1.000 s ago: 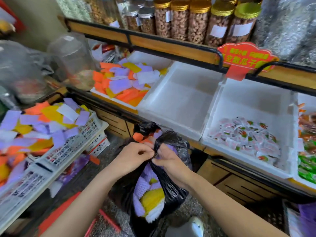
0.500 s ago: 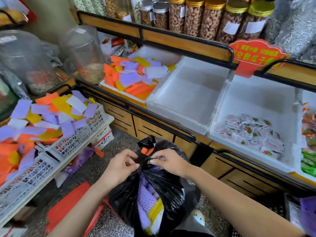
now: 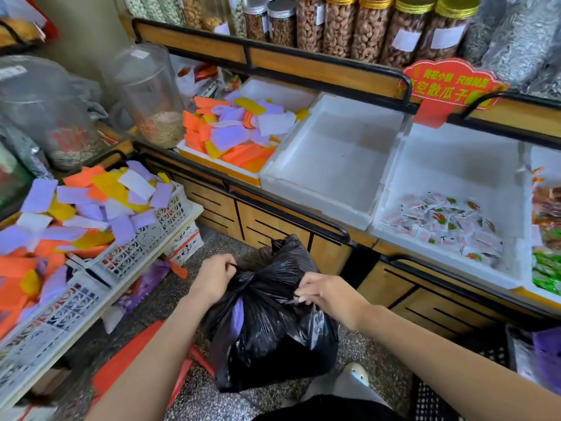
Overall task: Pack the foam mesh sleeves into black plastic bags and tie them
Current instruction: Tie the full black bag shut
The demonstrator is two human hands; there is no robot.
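Note:
A full black plastic bag [image 3: 273, 338] hangs in front of me above the speckled floor. My left hand [image 3: 212, 278] grips one handle strip at the bag's top left. My right hand [image 3: 321, 291] pinches the other strip at the top right. The two strips cross in a gathered bunch between my hands. A purple foam mesh sleeve [image 3: 235, 317] shows through a gap in the bag's side. More loose sleeves in orange, purple, yellow and white fill a white lattice basket [image 3: 145, 247] on the left and a foam box [image 3: 218, 165] on the shelf.
Two white foam boxes stand on the shelf: a bare one [image 3: 334, 153] and one holding small snack packets [image 3: 440, 220]. Jars of nuts [image 3: 337, 22] line the upper shelf behind a red sign [image 3: 449, 86]. A red stool [image 3: 139, 360] stands below left. My shoe [image 3: 356, 372] shows below the bag.
My hands have drawn apart, pulling the bag's handle strips outward, and the mouth has closed up. Most of the sleeves seen inside earlier are now covered by black plastic.

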